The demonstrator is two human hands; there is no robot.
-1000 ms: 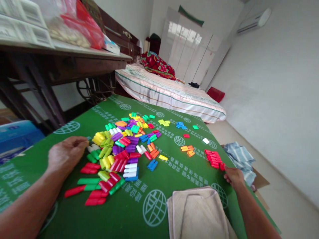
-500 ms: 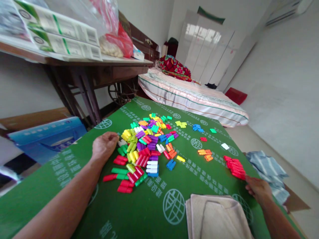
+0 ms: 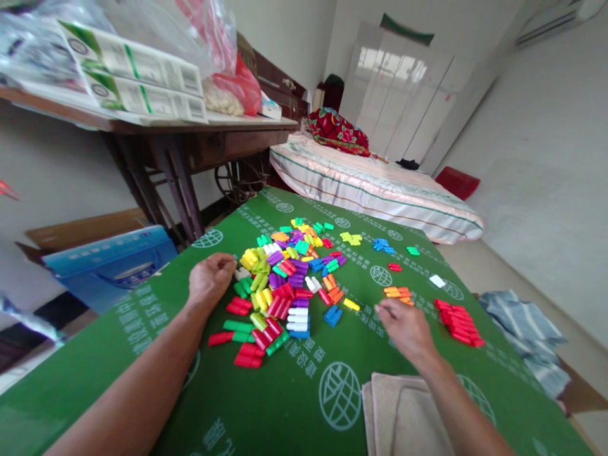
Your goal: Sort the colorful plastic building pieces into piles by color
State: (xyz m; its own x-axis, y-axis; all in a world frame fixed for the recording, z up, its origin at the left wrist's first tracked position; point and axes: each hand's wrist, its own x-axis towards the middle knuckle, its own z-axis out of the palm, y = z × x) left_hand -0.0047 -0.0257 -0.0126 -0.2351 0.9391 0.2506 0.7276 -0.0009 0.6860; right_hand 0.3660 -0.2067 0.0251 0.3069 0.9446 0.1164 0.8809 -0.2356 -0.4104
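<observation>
A loose heap of small coloured plastic pieces (image 3: 282, 291), shaped like short tubes joined side by side, lies on a green table (image 3: 266, 399). My left hand (image 3: 209, 278) rests at the heap's left edge with its fingers curled together. Whatever its fingertips hold, if anything, is hidden. Over the table's middle, my right hand (image 3: 406, 326) has its fingers drawn together, and no piece shows at their tips. Just behind it lie orange pieces (image 3: 398, 292); a yellow piece (image 3: 351, 304) is left of its fingertips. Red pieces (image 3: 458, 322) form a row farther right.
Small separate groups lie at the far right: yellow-green pieces (image 3: 350, 238), blue pieces (image 3: 382, 244), green pieces (image 3: 413, 251), a red piece (image 3: 394, 267) and a white piece (image 3: 437, 280). A folded beige cloth (image 3: 394, 411) lies under my right forearm. A bed (image 3: 370, 180) stands beyond.
My right hand has left the row of red pieces and moved left to the table's middle. My left hand stays beside the heap. The view has shifted slightly.
</observation>
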